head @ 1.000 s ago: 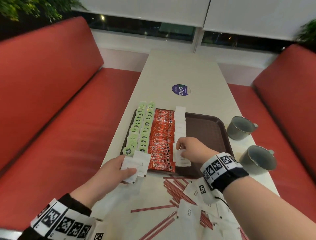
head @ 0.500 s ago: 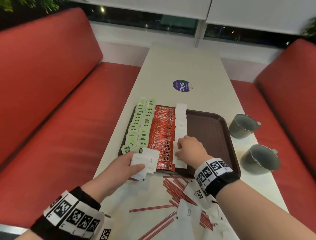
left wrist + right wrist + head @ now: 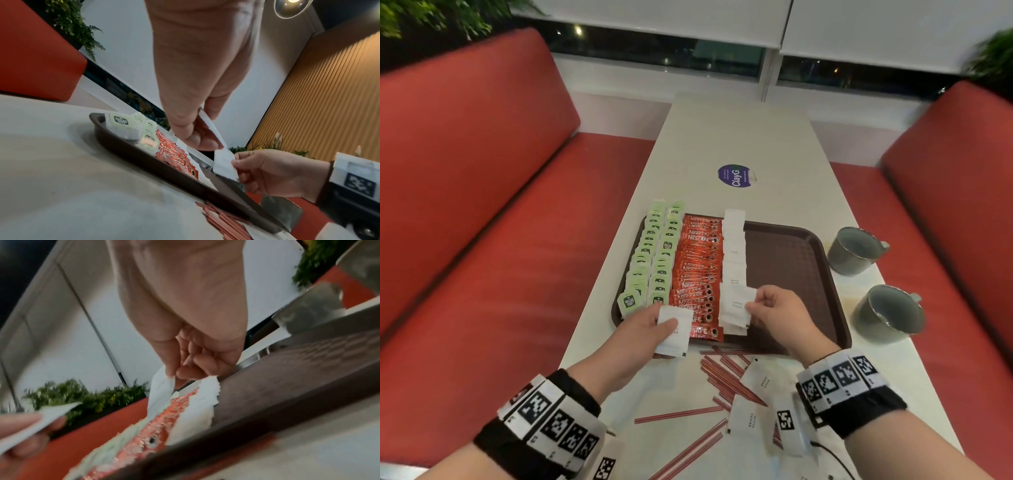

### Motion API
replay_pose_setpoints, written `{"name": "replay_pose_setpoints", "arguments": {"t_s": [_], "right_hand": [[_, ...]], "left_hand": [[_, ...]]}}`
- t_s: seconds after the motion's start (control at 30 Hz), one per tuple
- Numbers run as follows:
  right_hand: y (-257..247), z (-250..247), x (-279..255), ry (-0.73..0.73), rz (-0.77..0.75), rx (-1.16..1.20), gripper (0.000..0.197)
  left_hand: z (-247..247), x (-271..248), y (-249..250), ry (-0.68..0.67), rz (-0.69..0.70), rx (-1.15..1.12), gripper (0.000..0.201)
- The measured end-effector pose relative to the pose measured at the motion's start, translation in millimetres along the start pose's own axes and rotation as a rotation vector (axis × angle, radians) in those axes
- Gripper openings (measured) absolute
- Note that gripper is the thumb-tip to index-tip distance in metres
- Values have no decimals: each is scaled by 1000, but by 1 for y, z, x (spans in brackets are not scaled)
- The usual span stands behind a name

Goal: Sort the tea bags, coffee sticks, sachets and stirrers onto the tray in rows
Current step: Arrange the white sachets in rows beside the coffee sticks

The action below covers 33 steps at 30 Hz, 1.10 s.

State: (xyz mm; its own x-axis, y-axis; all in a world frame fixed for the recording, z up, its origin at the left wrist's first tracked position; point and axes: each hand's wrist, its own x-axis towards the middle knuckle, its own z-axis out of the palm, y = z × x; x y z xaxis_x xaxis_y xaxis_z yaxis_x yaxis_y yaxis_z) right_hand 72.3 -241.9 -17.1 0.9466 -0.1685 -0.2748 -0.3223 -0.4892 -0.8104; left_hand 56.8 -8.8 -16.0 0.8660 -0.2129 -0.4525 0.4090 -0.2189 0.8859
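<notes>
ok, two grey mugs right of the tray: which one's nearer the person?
The lower grey mug, beside the tray's near right corner. The other mug sits farther up the table, level with the tray's middle.

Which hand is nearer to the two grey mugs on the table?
Right. The right hand is over the tray, pinching a white sachet, with the mugs off to its right. The left hand is at the tray's near left corner, farther away.

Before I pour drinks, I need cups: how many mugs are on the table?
2: one grey mug beside the tray's far right edge, another mug nearer, beside its near right corner.
</notes>
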Motion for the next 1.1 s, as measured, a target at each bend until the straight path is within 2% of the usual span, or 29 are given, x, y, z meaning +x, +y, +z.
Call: {"name": "replay_pose_setpoints", "arguments": {"t_s": [0.07, 0.13, 0.23, 0.37, 0.47, 0.53, 0.63, 0.77, 0.87, 1.0, 1.1], "right_hand": [[9, -3, 6, -1, 22, -210, 12], [13, 0, 9, -53, 35, -322, 16], [15, 6, 16, -114, 61, -360, 21], [13, 13, 20, -98, 46, -490, 19], [11, 14, 19, -110, 72, -568, 10], [7, 12, 15, -65, 64, -594, 10], [-3, 9, 2, -23, -69, -413, 13], [-14, 15, -25, -191, -175, -27, 13], [-9, 18, -22, -126, -159, 49, 19], [-12, 2, 6, -60, -77, 158, 11], [-17, -26, 57, 110, -24, 120, 10]], "left_hand": [[1, -2, 0, 12, 8, -9, 22], [2, -4, 1, 17, 19, -9, 20], [2, -4, 2, 36, 44, 1, 19], [3, -2, 2, 61, 71, 40, 17], [6, 0, 3, 80, 98, 62, 15], [9, 2, 6, 100, 104, 54, 16], [18, 8, 11, 105, 105, -4, 18], [33, 16, 20, 102, 169, -39, 16], [44, 20, 27, 103, 207, -47, 15], [43, 26, 32, 167, 187, -60, 17], [30, 27, 25, 189, 147, -79, 16]]}}
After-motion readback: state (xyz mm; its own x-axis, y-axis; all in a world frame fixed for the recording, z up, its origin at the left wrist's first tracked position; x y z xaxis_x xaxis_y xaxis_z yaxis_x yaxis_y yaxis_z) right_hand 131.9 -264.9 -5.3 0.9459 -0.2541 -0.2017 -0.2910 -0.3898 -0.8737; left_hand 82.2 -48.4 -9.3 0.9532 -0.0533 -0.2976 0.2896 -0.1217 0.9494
